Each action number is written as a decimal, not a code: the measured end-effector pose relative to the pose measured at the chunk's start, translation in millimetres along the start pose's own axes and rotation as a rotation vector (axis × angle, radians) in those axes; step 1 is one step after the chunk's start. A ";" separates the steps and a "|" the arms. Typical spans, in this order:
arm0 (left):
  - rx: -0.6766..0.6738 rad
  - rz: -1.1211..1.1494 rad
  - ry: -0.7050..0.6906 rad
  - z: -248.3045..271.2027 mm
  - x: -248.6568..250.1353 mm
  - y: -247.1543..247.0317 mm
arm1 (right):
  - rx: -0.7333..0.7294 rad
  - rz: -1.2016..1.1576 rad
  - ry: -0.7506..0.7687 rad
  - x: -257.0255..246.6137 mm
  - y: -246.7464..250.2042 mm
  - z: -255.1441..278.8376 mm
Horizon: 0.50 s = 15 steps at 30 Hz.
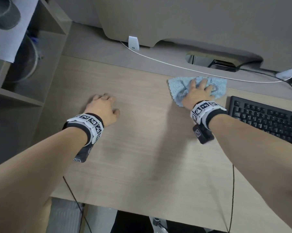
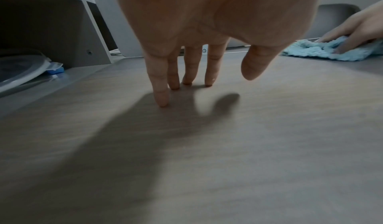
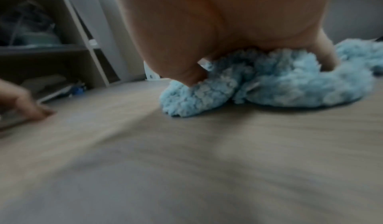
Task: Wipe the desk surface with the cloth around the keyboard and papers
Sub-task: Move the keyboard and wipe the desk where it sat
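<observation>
Pale wood desk (image 1: 142,148) fills the scene. On it, the right hand (image 1: 198,93) presses down on a bunched light blue cloth (image 1: 179,86), fingers spread and partly curled into its folds. That cloth lies just beyond the far left corner of a black keyboard (image 1: 266,116). Well left of the cloth, the left hand (image 1: 103,108) holds nothing. Only the left wrist view shows its straight fingertips (image 2: 163,101) touching the desk, thumb lifted. Right wrist view is blurred.

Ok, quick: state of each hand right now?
Left hand: open, fingertips resting on the desk, holding nothing.
Right hand: grips the blue cloth, pressing it to the desk.
</observation>
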<state>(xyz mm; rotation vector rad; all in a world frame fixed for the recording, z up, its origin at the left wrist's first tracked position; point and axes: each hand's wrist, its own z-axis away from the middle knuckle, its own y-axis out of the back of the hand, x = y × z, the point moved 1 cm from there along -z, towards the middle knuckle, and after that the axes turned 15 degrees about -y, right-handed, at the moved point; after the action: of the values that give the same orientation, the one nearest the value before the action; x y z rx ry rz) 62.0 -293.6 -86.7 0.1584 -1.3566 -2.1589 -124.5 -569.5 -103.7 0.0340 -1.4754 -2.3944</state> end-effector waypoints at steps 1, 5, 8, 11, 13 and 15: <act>0.002 0.002 -0.007 -0.2 -2.1 0.4 | 0.002 0.001 0.015 -14.8 1.6 1.3; 0.022 0.038 -0.012 -2.1 -14.2 0.6 | 0.025 0.016 0.325 -76.0 -2.2 24.9; 0.043 0.092 -0.012 -2.9 -17.8 6.4 | 0.022 0.072 0.521 -87.9 -7.3 32.9; 0.156 0.155 0.012 0.3 -25.1 14.6 | 0.052 0.046 0.465 -76.2 0.3 18.1; 0.234 0.169 0.072 5.2 -39.7 17.5 | 0.056 0.012 0.377 -86.1 5.6 13.2; 0.249 0.163 0.170 10.1 -58.5 16.0 | 0.067 -0.001 0.336 -115.0 9.4 17.0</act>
<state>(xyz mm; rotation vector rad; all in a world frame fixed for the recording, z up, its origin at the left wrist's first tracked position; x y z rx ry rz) 112.9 -259.7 -79.7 0.3094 -1.4809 -1.7967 -16.5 -525.6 -104.7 0.4305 -1.3917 -2.2045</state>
